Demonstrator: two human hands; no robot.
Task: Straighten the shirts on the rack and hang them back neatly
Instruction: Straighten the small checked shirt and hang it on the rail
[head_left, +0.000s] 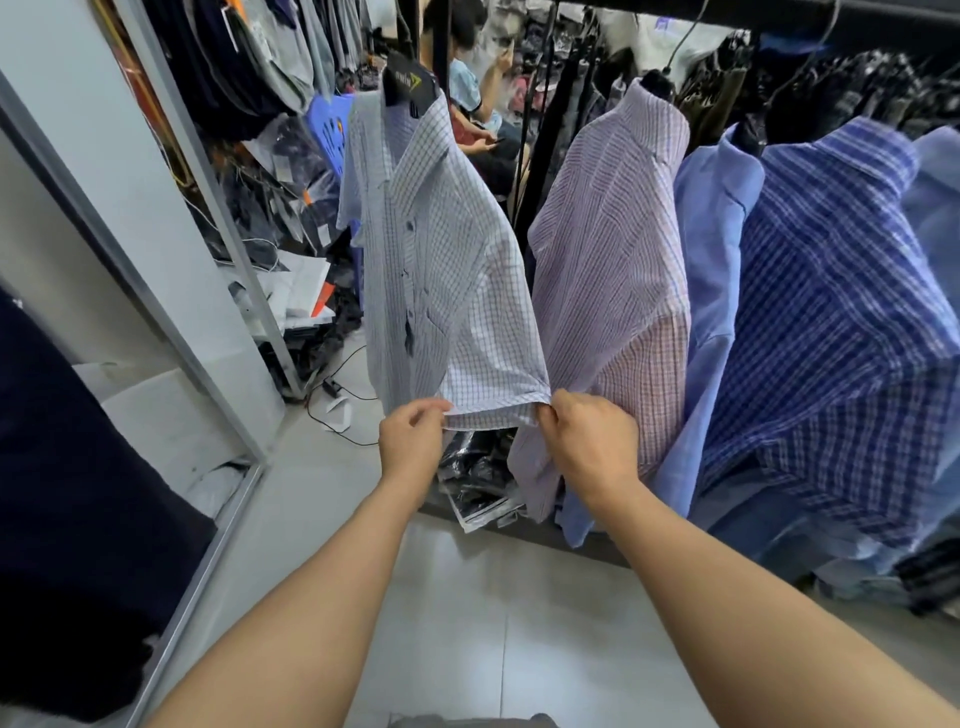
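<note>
A white shirt with a fine blue check (441, 270) hangs on a black hanger (410, 83) at the left end of the rack. My left hand (413, 441) and my right hand (587, 441) each pinch the hem of its short sleeve, holding the hem stretched flat between them. To its right hang a pink checked shirt (613, 291), a plain light blue shirt (711, 291) and a dark blue plaid shirt (841, 332), packed close together. The rack bar itself is mostly hidden at the top edge.
A grey metal-framed panel (171, 270) leans at the left, with dark fabric (78, 493) in front of it. Packaged clothes (478, 483) and cables lie on the tiled floor (467, 623). A person (472, 98) sits behind the rack. More garments hang at the back.
</note>
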